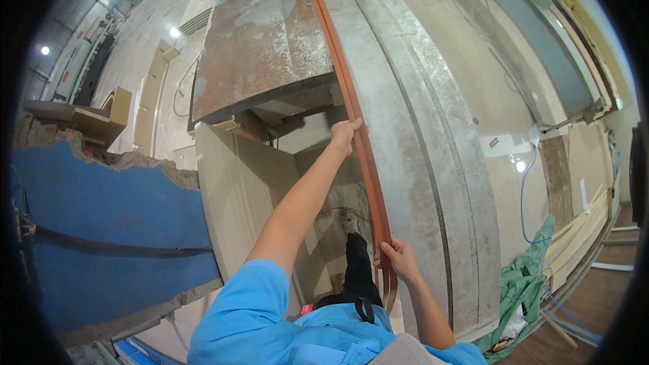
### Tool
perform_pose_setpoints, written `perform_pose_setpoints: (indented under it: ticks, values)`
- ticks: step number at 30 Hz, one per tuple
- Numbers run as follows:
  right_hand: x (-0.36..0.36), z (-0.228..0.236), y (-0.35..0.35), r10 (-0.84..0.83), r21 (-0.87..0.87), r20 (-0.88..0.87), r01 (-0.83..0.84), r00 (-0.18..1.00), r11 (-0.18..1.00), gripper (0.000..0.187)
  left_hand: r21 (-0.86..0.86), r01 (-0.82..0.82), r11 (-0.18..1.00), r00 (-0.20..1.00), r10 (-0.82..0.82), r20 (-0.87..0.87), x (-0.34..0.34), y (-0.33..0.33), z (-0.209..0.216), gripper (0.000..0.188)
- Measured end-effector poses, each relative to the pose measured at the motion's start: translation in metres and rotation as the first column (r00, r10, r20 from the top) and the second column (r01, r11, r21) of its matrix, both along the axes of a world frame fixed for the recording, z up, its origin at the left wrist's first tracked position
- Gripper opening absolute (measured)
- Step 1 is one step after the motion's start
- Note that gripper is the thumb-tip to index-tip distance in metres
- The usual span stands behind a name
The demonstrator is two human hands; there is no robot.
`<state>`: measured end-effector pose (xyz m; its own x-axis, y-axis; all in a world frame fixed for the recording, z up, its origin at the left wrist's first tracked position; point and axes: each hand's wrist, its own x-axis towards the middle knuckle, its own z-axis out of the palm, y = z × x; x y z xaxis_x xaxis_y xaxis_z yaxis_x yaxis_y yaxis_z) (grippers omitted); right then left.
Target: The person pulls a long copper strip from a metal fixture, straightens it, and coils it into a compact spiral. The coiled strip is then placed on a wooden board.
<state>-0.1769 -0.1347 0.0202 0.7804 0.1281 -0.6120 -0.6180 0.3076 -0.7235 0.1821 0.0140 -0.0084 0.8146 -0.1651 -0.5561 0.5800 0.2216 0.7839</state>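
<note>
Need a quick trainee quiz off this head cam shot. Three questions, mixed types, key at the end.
1. True or false: the left hand and the right hand both touch the long brown strip.

2. What lies to the right of the grey metal table, near the bottom of the picture?
a) red bucket
b) crumpled green sheet
c) yellow helmet

3. Fill in: the hand farther along the strip from the person's body is the ____ hand.

Key: 1 true; 2 b; 3 left.
</note>
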Motion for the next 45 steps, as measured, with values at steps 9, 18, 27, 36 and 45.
perform_pose_setpoints:
  ticks: [9,18,27,36,45]
  values:
    - [-0.007,0.000,-0.001,-0.003,-0.012,0.005,0.003,1.000,1.000,0.023,0.002,0.009,1.000,1.000,-0.009,0.000,-0.001,0.000,-0.001,0.021]
    - [-0.016,-0.002,-0.003,0.018,-0.006,-0.018,-0.018,1.000,1.000,0.023,-0.028,0.000,1.000,1.000,-0.001,-0.012,-0.005,0.000,0.004,0.021]
    - [-0.029,0.004,-0.004,-0.001,0.008,-0.065,0.001,0.998,1.000,0.023,-0.043,0.015,0.999,1.000,-0.015,-0.010,-0.016,0.002,-0.002,0.021]
    - [-0.053,0.005,-0.006,-0.013,0.036,-0.063,0.015,0.998,0.999,0.022,-0.027,-0.030,0.999,0.999,0.029,-0.026,-0.020,0.000,0.009,0.020]
    - [-0.068,0.002,-0.009,0.023,-0.023,-0.096,-0.025,0.995,0.999,0.023,0.027,0.027,0.999,1.000,-0.027,0.004,-0.015,0.000,-0.021,0.020]
